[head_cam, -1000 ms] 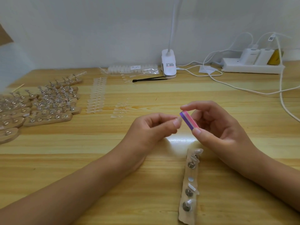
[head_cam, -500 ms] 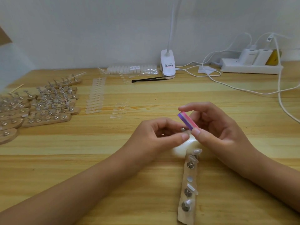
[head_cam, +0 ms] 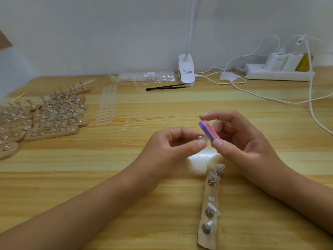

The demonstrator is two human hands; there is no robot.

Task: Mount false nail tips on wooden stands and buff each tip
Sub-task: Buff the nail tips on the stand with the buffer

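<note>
**Buffing a tip over the near stand**

Closest to us, a narrow wooden stand [head_cam: 207, 237] lay lengthwise on the wooden table [head_cam: 90, 177], just right of centre. Metal pegs ran along it. Clear nail tips [head_cam: 213, 208] sat on several of them, and one spot showed only a flat round disc [head_cam: 211, 197]. Our forearms came in from both lower corners, and the right one passed beside the stand without covering it.

Above the stand's far end our hands met. Our left hand [head_cam: 169, 148] pinched a small metal peg with a clear tip [head_cam: 201, 139] between thumb and forefinger, the other fingers curled under. Our right hand [head_cam: 241, 141] gripped a pink-and-purple buffer block [head_cam: 209, 130] narrowly, forefinger on its upper end and thumb at its lower end. The block tilted down toward the held tip. Our thumbs hid the contact, so we could not tell whether the two touched.

Beyond the hands lay loose clear tips [head_cam: 132, 121] and a long strip of tips [head_cam: 106, 107]. Further left stood a crowd of filled wooden stands [head_cam: 54, 121], packed side by side out to the table's edge, with a thin wooden stick [head_cam: 18, 97] behind them.

Near the wall lay black tweezers [head_cam: 165, 86], a clear bag of tips [head_cam: 146, 76] and the white clip base of a lamp [head_cam: 186, 71]. At the far right a white power strip [head_cam: 277, 74] held chargers, and its white cables [head_cam: 270, 99] trailed across the table.
</note>
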